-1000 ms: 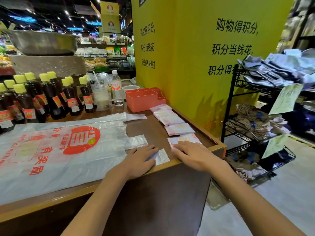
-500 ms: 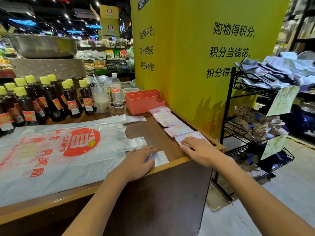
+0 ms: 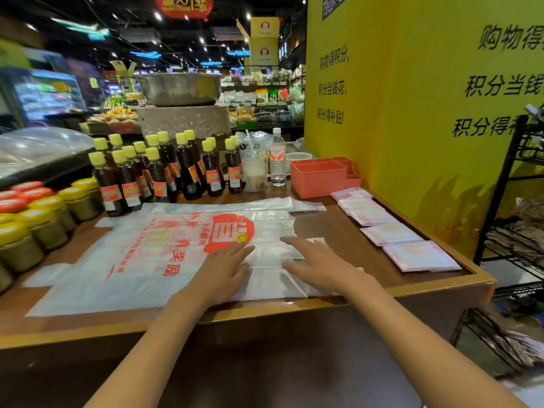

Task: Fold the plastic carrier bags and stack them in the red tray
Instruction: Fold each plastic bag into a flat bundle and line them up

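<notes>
While both hands lie flat, the left hand [image 3: 223, 267] and right hand [image 3: 321, 265] press an unfolded carrier bag [image 3: 164, 248]. Folded bags [image 3: 391, 234] wait beyond the right hand; the red tray [image 3: 319, 179] apparently holds none.

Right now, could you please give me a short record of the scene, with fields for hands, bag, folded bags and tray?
left hand: left hand flat on the unfolded bag
right hand: right hand flat on the bag's handle end
folded bags: row of folded bags along the counter's right side
tray: red tray behind the row; its inside is not visible
counter: wooden counter
</notes>
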`<state>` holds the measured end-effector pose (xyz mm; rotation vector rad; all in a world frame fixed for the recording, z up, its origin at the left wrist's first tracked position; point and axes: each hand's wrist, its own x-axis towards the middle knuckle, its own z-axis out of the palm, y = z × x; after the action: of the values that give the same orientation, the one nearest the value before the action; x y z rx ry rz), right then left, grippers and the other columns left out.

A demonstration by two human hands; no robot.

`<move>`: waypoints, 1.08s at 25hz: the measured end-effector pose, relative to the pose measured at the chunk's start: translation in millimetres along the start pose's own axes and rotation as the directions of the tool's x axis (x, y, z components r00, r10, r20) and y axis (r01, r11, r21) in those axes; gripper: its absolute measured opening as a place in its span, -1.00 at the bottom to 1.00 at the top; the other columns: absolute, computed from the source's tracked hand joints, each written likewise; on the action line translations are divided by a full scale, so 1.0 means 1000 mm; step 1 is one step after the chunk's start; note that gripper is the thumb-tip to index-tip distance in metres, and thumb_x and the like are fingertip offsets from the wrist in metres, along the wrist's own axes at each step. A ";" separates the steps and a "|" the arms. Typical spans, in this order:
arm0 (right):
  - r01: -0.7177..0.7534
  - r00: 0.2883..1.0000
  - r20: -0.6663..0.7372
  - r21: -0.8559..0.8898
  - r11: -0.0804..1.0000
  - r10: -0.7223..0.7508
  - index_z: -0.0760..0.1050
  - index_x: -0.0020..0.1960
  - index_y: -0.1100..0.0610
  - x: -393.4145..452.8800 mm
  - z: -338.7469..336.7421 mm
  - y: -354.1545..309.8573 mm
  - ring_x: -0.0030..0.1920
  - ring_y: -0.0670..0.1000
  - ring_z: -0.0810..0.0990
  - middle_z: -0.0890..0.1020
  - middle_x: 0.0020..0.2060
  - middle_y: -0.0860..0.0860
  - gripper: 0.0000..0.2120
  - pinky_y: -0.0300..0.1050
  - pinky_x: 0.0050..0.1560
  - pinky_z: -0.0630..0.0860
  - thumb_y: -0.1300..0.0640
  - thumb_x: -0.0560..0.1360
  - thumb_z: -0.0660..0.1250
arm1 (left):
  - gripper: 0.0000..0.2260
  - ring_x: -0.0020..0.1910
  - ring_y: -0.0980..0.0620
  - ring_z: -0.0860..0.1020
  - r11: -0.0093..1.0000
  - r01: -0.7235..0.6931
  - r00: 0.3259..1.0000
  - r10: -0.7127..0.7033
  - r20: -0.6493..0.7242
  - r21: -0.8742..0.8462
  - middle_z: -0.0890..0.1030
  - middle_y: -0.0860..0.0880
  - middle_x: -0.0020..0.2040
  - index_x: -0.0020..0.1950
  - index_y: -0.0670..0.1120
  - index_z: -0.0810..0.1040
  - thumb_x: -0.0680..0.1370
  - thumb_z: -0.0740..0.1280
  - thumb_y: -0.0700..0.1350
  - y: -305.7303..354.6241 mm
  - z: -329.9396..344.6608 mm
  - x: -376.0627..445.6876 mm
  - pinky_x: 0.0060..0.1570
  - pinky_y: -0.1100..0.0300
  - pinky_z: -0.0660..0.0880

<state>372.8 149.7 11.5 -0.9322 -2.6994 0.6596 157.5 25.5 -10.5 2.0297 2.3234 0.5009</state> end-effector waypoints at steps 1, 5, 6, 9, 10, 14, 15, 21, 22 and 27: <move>0.028 0.999 0.044 0.030 0.999 -0.030 0.12 0.55 -0.29 0.007 0.013 -0.015 0.54 0.03 0.23 0.30 0.54 -0.14 -0.39 0.19 0.54 0.16 -0.30 0.57 0.25 | -0.54 0.59 0.06 0.09 0.998 0.063 0.998 -0.063 -0.010 -0.026 0.15 0.06 0.62 0.60 0.11 0.16 0.69 0.11 0.10 -0.021 -0.005 -0.014 0.53 0.06 0.01; 0.112 0.983 0.149 -0.002 0.994 -0.110 0.15 0.54 -0.27 0.027 0.051 -0.039 0.55 0.02 0.18 0.27 0.54 -0.20 -0.18 0.24 0.54 0.14 -0.50 0.38 0.30 | -0.31 0.57 0.04 0.13 0.949 0.292 0.953 -0.279 0.119 -0.118 0.13 0.13 0.61 0.58 0.19 0.15 0.51 0.29 0.33 -0.082 -0.027 -0.066 0.52 -0.01 0.11; 0.116 0.983 0.140 -0.003 0.993 -0.115 0.21 0.53 -0.25 0.032 0.054 -0.036 0.55 0.00 0.19 0.28 0.53 -0.23 -0.16 0.23 0.55 0.14 -0.54 0.34 0.28 | -0.28 0.57 0.04 0.14 0.945 0.308 0.945 -0.290 0.153 -0.113 0.13 0.16 0.60 0.56 0.22 0.17 0.47 0.31 0.38 -0.088 -0.031 -0.073 0.51 -0.03 0.14; 0.098 0.993 0.064 0.041 0.994 -0.101 0.39 0.42 -0.25 0.038 0.057 -0.022 0.49 -0.07 0.29 0.37 0.46 -0.28 -0.26 0.13 0.54 0.16 -0.55 0.33 0.27 | -0.23 0.54 0.07 0.19 0.940 0.276 0.954 -0.242 0.178 -0.201 0.15 0.23 0.58 0.51 0.32 0.23 0.36 0.35 0.48 -0.090 -0.033 -0.078 0.49 -0.03 0.21; 0.101 0.995 0.022 0.056 0.993 -0.102 0.45 0.37 -0.24 0.038 0.058 -0.020 0.45 -0.09 0.34 0.42 0.42 -0.28 -0.35 0.07 0.52 0.20 -0.50 0.36 0.29 | -0.23 0.53 0.09 0.20 0.936 0.268 0.957 -0.233 0.171 -0.229 0.17 0.25 0.57 0.50 0.33 0.24 0.34 0.35 0.49 -0.090 -0.032 -0.078 0.48 -0.01 0.22; 0.083 0.988 -0.134 0.039 0.996 -0.078 0.58 0.28 -0.09 0.035 0.054 -0.032 0.31 -0.05 0.49 0.58 0.30 -0.15 -0.62 -0.01 0.35 0.39 -0.24 0.56 0.31 | -0.19 0.48 0.13 0.28 0.933 0.270 0.962 -0.250 0.111 -0.239 0.30 0.25 0.51 0.47 0.30 0.30 0.28 0.25 0.58 -0.087 -0.034 -0.081 0.45 0.04 0.25; 0.068 0.987 -0.146 0.044 0.997 -0.061 0.59 0.28 -0.04 0.034 0.053 -0.034 0.28 -0.03 0.50 0.60 0.27 -0.12 -0.61 -0.03 0.32 0.41 -0.22 0.57 0.29 | -0.20 0.47 0.13 0.30 0.934 0.275 0.961 -0.256 0.108 -0.228 0.32 0.25 0.50 0.47 0.29 0.32 0.29 0.24 0.58 -0.086 -0.036 -0.081 0.45 0.05 0.25; 0.000 0.969 -0.245 0.001 1.000 0.000 0.59 0.26 0.03 0.029 0.049 -0.035 0.20 0.00 0.54 0.64 0.20 -0.02 -0.54 -0.02 0.23 0.44 -0.26 0.61 0.18 | -0.60 0.42 0.09 0.39 0.943 0.287 0.956 -0.294 -0.017 -0.171 0.42 0.14 0.47 0.46 0.20 0.40 0.63 0.20 0.21 -0.079 -0.037 -0.089 0.40 0.10 0.31; 0.005 0.958 -0.288 -0.005 1.000 -0.007 0.57 0.28 0.02 0.028 0.049 -0.036 0.23 0.00 0.53 0.63 0.23 -0.03 -0.53 -0.01 0.27 0.42 -0.28 0.60 0.18 | -0.63 0.40 0.07 0.42 0.941 0.295 0.950 -0.307 -0.055 -0.166 0.46 0.12 0.44 0.45 0.17 0.43 0.65 0.15 0.19 -0.077 -0.037 -0.090 0.38 0.10 0.33; 0.239 0.906 -0.316 -0.167 0.957 -0.282 0.51 0.34 -0.11 0.014 0.049 -0.045 0.33 -0.07 0.46 0.57 0.30 -0.14 -0.47 -0.02 0.41 0.31 -0.35 0.47 0.32 | -0.67 0.12 0.05 0.58 0.944 0.318 0.927 -0.329 -0.180 -0.086 0.64 0.09 0.14 0.22 0.08 0.56 0.68 0.07 0.15 -0.070 -0.038 -0.091 0.09 0.19 0.43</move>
<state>321.4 110.1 -9.3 -0.6211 -2.5090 0.2511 96.0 -78.4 -10.2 1.5871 2.6490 0.7599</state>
